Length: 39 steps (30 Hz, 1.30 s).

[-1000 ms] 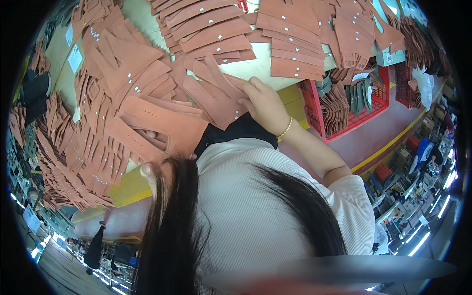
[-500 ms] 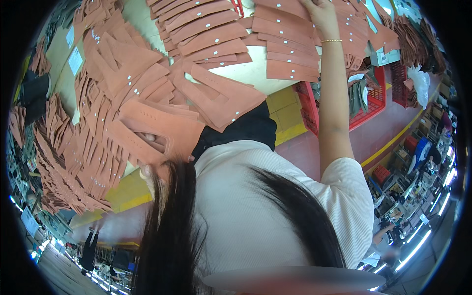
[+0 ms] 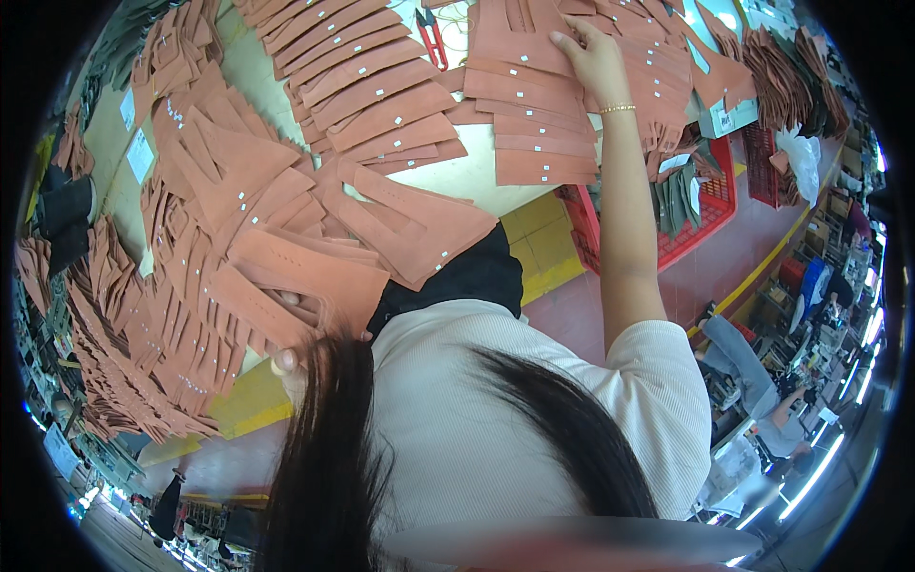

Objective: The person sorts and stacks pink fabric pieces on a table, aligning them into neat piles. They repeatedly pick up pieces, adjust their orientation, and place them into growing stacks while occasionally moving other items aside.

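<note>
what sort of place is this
Probably a factory workshop, perhaps for leather goods: reddish-brown cut pieces lie in overlapping rows near red-handled snips, and a red crate holds green pieces.

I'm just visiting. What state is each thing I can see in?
Left hand: partly hidden, holding a slotted piece
Slotted piece: held, fingertips showing through its opening
Right hand: at a stack's edge, grip unclear
Stickered brown pieces: overlapping in a row
Red-handled snips: lying on the table
Red crate: open-topped, holding green pieces
</note>
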Tool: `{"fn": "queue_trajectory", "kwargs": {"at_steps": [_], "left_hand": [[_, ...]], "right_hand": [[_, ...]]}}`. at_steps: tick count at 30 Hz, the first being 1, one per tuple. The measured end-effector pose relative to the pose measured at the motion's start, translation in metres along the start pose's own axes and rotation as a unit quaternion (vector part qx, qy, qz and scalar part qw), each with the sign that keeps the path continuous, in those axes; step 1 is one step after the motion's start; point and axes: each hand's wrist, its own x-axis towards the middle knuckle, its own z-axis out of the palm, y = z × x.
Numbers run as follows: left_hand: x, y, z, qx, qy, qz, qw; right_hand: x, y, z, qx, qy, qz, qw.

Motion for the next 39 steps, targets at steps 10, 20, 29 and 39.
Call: {"fn": "queue_trajectory", "kwargs": {"at_steps": [10, 20, 29, 39], "left_hand": [[0.003, -0.003, 0.001, 0.002, 0.004, 0.001, 1.0], [-0.005, -0.008, 0.002, 0.004, 0.016, 0.0, 1.0], [-0.01, -0.002, 0.005, 0.065, 0.011, -0.051, 0.997], [0.004, 0.027, -0.002, 0.041, -0.186, -0.207, 0.96]], "right_hand": [[-0.02, -0.02, 0.012, -0.219, 0.163, -0.123, 0.954], [-0.189, -0.098, 0.055, -0.078, -0.171, -0.239, 0.953], [-0.225, -0.096, 0.07, -0.092, -0.11, -0.257, 0.956], [-0.218, -0.111, 0.069, -0.021, -0.143, -0.141, 0.979]]}}
